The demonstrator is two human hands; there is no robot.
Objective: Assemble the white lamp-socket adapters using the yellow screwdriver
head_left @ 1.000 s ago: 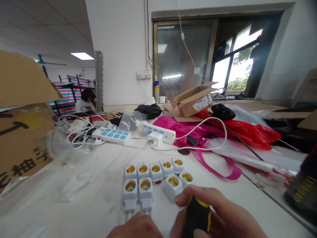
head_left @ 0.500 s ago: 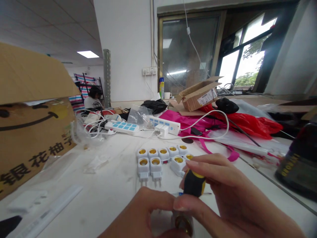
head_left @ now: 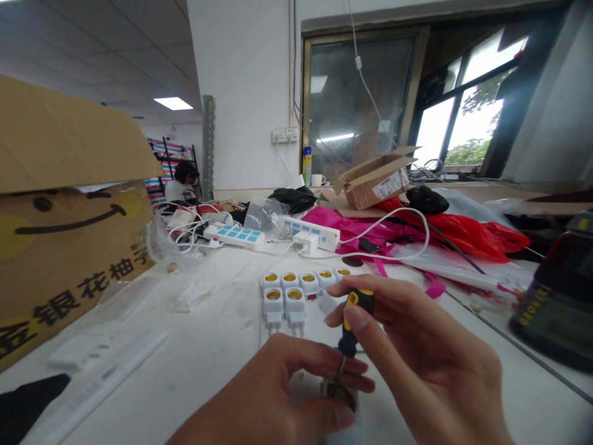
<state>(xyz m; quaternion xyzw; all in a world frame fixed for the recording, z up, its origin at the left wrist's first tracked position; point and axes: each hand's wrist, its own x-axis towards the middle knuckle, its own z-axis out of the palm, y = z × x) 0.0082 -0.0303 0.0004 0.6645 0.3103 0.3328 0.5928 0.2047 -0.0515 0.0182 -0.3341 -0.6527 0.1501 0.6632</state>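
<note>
Between the fingers and thumb of my right hand is a screwdriver with a black and yellow handle, its metal shaft pointing down. My left hand grips a lamp socket low in the view; its lower part is hidden by my fingers and blurred. The screwdriver's tip reaches into the socket's opening. Just beyond my hands, several white plug-in lamp sockets with gold-coloured inner threads stand in rows on the white table. My right hand partly covers the sockets at the right.
A big cardboard box stands at the left, near a white pen-like stick. Power strips, cables and a pink bag lie at the back. A dark jar is at the right. A person sits far behind.
The screwdriver has gone from tilted above the socket to upright, with its tip in the socket's opening. My right fingers have shifted along its handle. The view has shifted slightly.
</note>
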